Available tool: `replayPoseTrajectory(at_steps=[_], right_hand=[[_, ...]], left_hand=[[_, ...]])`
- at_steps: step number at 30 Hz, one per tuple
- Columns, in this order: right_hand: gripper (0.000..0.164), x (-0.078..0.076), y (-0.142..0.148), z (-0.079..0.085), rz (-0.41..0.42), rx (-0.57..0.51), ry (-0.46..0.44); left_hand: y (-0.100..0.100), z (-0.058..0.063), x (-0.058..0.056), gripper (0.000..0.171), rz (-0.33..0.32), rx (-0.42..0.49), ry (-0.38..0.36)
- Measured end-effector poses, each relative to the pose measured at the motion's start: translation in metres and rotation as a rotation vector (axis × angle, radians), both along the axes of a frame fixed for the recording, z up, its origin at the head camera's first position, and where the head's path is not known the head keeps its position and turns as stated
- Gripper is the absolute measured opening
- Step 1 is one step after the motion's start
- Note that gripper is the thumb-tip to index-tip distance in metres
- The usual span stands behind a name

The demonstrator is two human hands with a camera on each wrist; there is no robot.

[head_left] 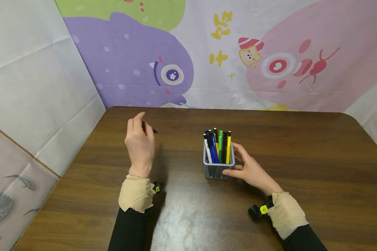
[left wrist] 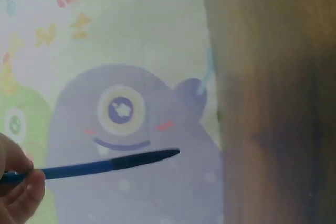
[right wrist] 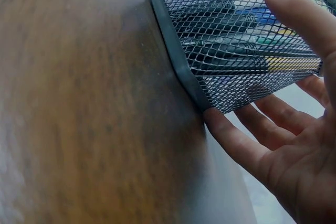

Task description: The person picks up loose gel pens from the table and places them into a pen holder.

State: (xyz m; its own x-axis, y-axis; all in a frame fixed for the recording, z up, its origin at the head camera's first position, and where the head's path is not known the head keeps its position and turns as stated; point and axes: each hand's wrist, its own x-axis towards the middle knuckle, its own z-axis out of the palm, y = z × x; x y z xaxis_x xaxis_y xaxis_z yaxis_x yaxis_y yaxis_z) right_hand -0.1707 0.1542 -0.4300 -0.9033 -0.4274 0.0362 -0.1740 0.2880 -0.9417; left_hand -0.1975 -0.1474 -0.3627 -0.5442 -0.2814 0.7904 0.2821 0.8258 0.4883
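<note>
My left hand (head_left: 140,148) is raised over the left part of the table and pinches a slim blue pen (left wrist: 84,169) with a darker end. Only the dark tip of that pen shows past the fingers in the head view. On the right, a mesh pen holder (head_left: 216,171) stands upright on the table, packed with several pens and markers (head_left: 219,148) in white, blue, green, black and yellow. My right hand (head_left: 254,171) grips the holder's right side, thumb in front and fingers behind. In the right wrist view, fingertips touch the mesh (right wrist: 220,51) and its base.
The brown wooden table (head_left: 188,216) reaches back to a cartoon-printed cloth (head_left: 213,83) along its far edge. A white cloth (head_left: 44,80) hangs on the left side. Each wrist carries a small black camera (head_left: 255,212) over a beige wrap (head_left: 288,214).
</note>
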Motion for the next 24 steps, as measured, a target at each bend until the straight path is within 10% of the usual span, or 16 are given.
replayPoseTrajectory(at_steps=[24], right_hand=[[0.086, -0.001, 0.000, -0.001, 0.000, 0.005, 0.003]], left_hand=[[0.038, 0.034, 0.027, 0.031, -0.203, 0.070, 0.033]])
